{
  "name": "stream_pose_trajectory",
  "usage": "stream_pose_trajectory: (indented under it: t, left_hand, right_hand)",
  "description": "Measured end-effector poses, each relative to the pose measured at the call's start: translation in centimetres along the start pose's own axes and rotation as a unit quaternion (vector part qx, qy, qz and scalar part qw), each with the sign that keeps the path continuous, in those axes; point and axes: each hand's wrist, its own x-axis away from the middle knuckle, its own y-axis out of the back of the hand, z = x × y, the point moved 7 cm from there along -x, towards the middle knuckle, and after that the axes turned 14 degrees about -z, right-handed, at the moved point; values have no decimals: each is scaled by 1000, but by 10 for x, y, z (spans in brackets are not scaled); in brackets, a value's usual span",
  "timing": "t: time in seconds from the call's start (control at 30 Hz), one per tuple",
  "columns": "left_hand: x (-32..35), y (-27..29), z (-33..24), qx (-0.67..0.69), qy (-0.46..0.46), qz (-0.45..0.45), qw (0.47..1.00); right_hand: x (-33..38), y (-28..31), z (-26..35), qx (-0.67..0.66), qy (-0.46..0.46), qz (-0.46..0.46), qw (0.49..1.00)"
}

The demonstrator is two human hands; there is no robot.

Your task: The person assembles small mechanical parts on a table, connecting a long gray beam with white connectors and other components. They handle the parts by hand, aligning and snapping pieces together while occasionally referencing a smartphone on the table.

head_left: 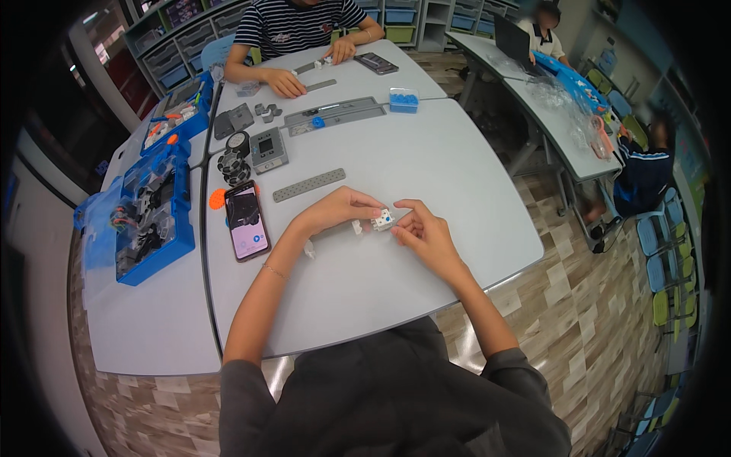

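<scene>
My left hand (345, 209) pinches a small white building block (382, 221) with holes and blue pegs in it, held low over the table. Close to its right side is my right hand (423, 236), index finger and thumb apart and the other fingers curled. I see nothing between them, though the palm side is partly hidden. Under my left hand a second small white piece (357, 228) shows, and another white piece (309, 249) lies by my left wrist. Beyond my hands rests a long grey perforated beam (309, 185).
Left of me are a phone (247, 221), orange round parts (218, 199), black-and-grey wheels (234, 159) and a grey controller brick (269, 149). Farther off lie a grey tray (335, 116) and a blue parts box (404, 101). A blue bin (156, 255) stands left. Someone (297, 30) works opposite.
</scene>
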Motion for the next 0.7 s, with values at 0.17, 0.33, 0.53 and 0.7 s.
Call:
stream_pose_trajectory:
  t: [0.17, 0.33, 0.53, 0.7]
  left_hand:
    - [0, 6, 4, 26, -9, -27, 999]
    - [7, 11, -1, -30, -50, -64, 996]
    - [43, 14, -18, -296, -152, -221, 917]
    - [63, 5, -20, -390, -210, -314, 840]
  right_hand:
    - [-37, -10, -1, 91, 47, 125, 987]
    - [-51, -11, -13, 73, 32, 160, 984]
    - [-55, -12, -19, 61, 3, 168, 984]
    - [-67, -19, -22, 54, -19, 253, 966]
